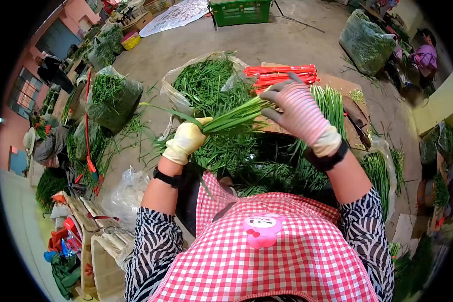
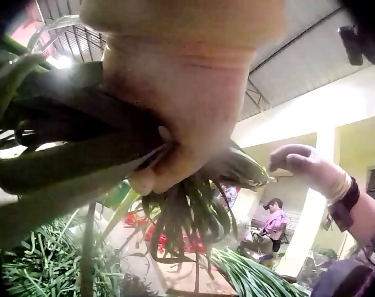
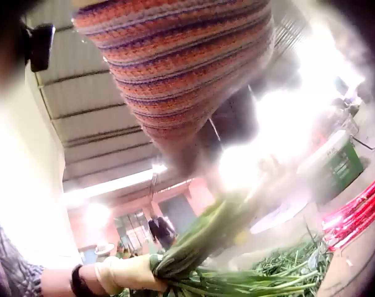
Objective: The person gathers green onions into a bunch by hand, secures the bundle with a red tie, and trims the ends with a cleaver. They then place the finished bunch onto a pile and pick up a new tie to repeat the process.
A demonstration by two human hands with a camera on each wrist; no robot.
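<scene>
My left hand (image 1: 186, 138), in a pale yellow glove, grips a bunch of long flat-leaved chives (image 1: 236, 117) round its leafy part. The pale cut ends point up and right, and one long leaf sticks out left past the fist. My right hand (image 1: 299, 108), in a striped knit glove with grey fingers, is at those ends with thumb and fingers spread apart. In the left wrist view the right hand (image 2: 308, 167) shows a small gap from the bunch's tip. Beneath the hands loose chives (image 1: 231, 151) lie heaped; more fill an open plastic bag (image 1: 168, 85).
Red strips (image 1: 282, 75) lie stacked on a board (image 1: 334, 83), beside a row of chives (image 1: 328, 103) and a dark-handled tool (image 1: 357, 128). A green crate (image 1: 239, 12) stands beyond. Filled bags (image 1: 113, 98) sit left. Other people work at both sides.
</scene>
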